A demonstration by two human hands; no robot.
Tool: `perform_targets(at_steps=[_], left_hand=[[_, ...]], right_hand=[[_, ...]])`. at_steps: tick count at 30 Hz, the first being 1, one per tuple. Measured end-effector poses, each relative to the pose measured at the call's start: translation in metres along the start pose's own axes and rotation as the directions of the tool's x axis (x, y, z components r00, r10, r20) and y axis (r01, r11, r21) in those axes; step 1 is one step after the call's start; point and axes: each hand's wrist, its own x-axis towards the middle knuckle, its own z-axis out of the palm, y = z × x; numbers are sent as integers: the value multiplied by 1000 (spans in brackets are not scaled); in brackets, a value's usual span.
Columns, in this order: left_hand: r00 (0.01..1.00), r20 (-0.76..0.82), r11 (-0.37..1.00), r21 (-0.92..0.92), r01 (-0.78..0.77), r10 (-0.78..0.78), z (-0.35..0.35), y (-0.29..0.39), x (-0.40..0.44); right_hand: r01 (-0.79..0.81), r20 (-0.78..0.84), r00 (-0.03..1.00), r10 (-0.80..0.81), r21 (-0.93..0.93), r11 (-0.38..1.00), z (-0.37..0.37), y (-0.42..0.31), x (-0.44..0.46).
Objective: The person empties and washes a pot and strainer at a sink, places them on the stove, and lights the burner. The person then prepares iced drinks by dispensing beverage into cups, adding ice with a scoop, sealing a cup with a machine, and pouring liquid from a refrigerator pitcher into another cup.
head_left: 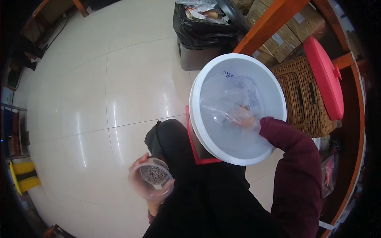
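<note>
A clear plastic cup point(152, 178) with small dark beads in it is tilted in my left hand point(139, 183), whose fingers wrap round its side. Down inside a large white bucket point(238, 159) is my right hand point(245, 119), among the folds of a clear plastic bag point(222, 101). The bag film and blur cover its fingers, so what they hold, if anything, cannot be made out. Blue writing shows through the film. Beneath the bucket, a red-edged stand point(193, 139) is partly visible beside my knee.
A bin with a black bag point(198, 33) stands beyond the bucket. To the right are a wicker basket point(297, 93), its red lid point(323, 79), an orange frame point(274, 23) and wrapped cartons point(303, 25). A yellow object point(24, 177) is far left on the tiled floor.
</note>
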Motion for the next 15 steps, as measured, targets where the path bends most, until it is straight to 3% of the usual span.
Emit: perform_targets(at_steps=[1, 3, 9, 15], left_hand=[[1000, -17, 1000, 2, -8, 8, 1, -2, 2], [1000, -30, 1000, 21, 1, -1, -3, 0, 1], [1000, -15, 998, 66, 22, -21, -6, 1, 2], [996, 54, 993, 88, -78, 74, 3, 12, 19]], right_hand=[[-73, 30, 997, 67, 278, 958, 7, 8, -6], [-122, 155, 986, 56, 456, 882, 11, 9, -13], [-39, 276, 958, -72, 376, 926, 26, 10, -10], [49, 318, 940, -124, 232, 971, 17, 8, -6]])
